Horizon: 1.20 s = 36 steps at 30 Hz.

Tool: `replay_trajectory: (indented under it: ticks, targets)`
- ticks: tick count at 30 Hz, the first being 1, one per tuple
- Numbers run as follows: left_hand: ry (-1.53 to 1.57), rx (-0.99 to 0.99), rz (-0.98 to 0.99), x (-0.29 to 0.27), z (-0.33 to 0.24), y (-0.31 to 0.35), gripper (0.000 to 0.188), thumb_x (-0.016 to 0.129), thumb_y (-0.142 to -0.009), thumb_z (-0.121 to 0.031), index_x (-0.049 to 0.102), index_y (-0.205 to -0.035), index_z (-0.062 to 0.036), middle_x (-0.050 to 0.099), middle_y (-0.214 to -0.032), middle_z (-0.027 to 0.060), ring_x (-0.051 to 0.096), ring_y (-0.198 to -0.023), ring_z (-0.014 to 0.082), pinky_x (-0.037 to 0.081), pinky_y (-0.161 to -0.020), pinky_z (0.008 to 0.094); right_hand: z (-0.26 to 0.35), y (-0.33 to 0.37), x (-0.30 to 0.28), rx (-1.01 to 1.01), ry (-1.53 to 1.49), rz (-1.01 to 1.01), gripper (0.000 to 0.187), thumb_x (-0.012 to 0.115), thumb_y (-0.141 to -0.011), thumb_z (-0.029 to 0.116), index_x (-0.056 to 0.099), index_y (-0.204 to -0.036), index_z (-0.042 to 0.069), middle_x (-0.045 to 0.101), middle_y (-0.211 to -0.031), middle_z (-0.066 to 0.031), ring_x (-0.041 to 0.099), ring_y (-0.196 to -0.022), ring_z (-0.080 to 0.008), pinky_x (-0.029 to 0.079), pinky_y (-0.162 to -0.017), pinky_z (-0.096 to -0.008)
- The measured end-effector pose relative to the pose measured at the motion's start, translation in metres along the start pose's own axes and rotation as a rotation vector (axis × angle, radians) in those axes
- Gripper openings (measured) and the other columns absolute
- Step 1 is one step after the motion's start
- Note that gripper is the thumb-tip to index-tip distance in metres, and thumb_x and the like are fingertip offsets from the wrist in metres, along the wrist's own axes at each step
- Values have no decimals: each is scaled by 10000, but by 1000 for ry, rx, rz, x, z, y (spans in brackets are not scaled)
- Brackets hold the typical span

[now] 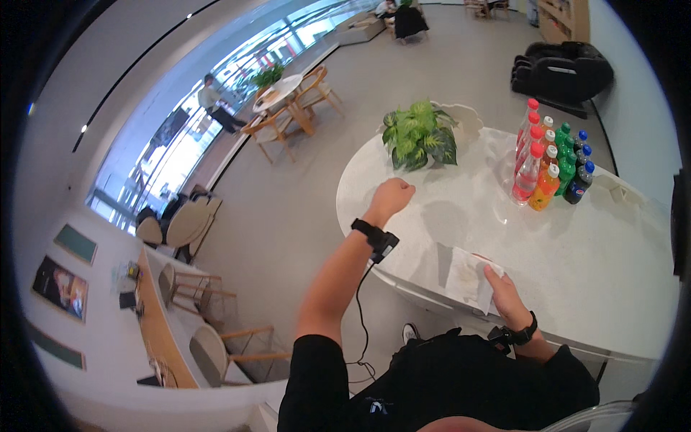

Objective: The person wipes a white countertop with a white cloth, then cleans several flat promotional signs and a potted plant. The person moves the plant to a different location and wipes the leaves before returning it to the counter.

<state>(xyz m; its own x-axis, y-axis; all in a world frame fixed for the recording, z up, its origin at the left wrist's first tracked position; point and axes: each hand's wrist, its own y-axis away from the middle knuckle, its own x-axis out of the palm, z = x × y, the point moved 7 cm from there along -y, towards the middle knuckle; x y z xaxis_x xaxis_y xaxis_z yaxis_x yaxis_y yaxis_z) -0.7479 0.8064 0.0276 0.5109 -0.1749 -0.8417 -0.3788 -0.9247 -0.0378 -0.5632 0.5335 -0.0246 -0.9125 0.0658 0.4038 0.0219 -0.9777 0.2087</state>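
My right hand (508,297) grips a white tissue (464,281), thumb on top, at the near edge of the white table (576,277). The tissue hangs partly over that edge. My left hand (391,197) is curled into a loose fist over the table's left side, with nothing visible in it. Just beyond it stands a leafy green plant (420,135). To the right are rows of bottles: pinkish ones with red caps (527,174), orange ones with white caps (545,189), green ones (567,164) and dark ones with blue caps (579,184).
A cable (360,309) hangs from the device on my left wrist. A black massage chair (561,75) stands beyond the table. Off to the left are a round table (279,93) with wooden chairs, a person (216,104), and a wooden counter (164,324) with chairs.
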Motion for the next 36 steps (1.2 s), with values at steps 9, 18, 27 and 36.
replay_trajectory:
  ticks: [9, 18, 27, 36]
  targets:
    - [67, -1, -23, 81, 55, -113, 612, 690, -711, -500, 635, -1032, 18, 619, -1057, 231, 563, -1047, 393, 446, -918, 473, -20, 27, -26, -113, -65, -567, 556, 513, -957, 403, 509, -1269, -58, 589, -1222, -137, 578, -1092, -222, 443, -938, -330]
    - [341, 289, -376, 80, 64, -150, 881, 810, -658, -280, 326, -1310, 61, 418, -1264, 278, 415, -1158, 445, 382, -989, 479, -26, -10, -27, -143, -117, -652, 565, 527, -960, 373, 437, -1330, -44, 527, -1295, -142, 534, -1157, -257, 430, -961, -361]
    - [558, 419, -397, 73, 35, -136, 654, 699, -787, -197, 382, -1340, -53, 406, -1318, 194, 379, -1207, 399, 337, -1039, 418, -18, -22, -40, -126, -132, -614, 605, 552, -937, 422, 445, -1327, -28, 519, -1313, -143, 529, -1166, -250, 413, -978, -361]
    - [2967, -466, 592, 186, 45, -178, 505, 558, -924, -180, 387, -1398, -155, 439, -1405, 59, 396, -1265, 278, 289, -1104, 418, -2, -14, -61, -183, -141, -607, 566, 554, -944, 386, 460, -1308, -38, 544, -1277, -133, 548, -1137, -236, 430, -960, -353]
